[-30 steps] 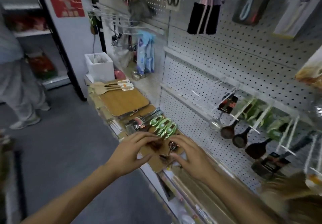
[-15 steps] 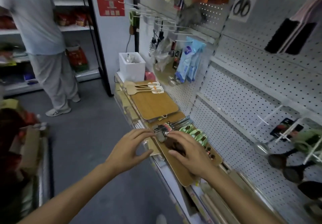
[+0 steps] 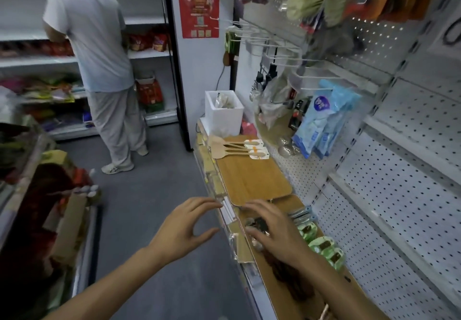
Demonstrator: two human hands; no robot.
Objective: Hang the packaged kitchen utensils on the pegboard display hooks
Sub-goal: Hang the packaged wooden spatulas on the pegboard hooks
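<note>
Dark packaged utensils (image 3: 258,222) lie on a wooden board (image 3: 279,275) on the shelf. My right hand (image 3: 277,232) rests palm down on them, fingers spread over the pack; whether it grips is hidden. My left hand (image 3: 185,227) hovers open beside the shelf edge, holding nothing. Green-handled packaged utensils (image 3: 323,245) lie just right of my right hand. Wooden spatulas (image 3: 237,149) with card tags lie farther back. The white pegboard (image 3: 399,195) fills the right side, with bare wire hooks (image 3: 279,54) higher up.
A white box (image 3: 223,114) stands at the shelf's far end. Blue packets (image 3: 324,117) hang on the pegboard. A person in a white shirt (image 3: 99,70) stands at shelves across the grey aisle. A cluttered bin (image 3: 37,207) sits at left.
The view has swung left and up the aisle, away from the hung ladles. My left hand has come off the utensils and opened; my right hand stays on the dark pack.
</note>
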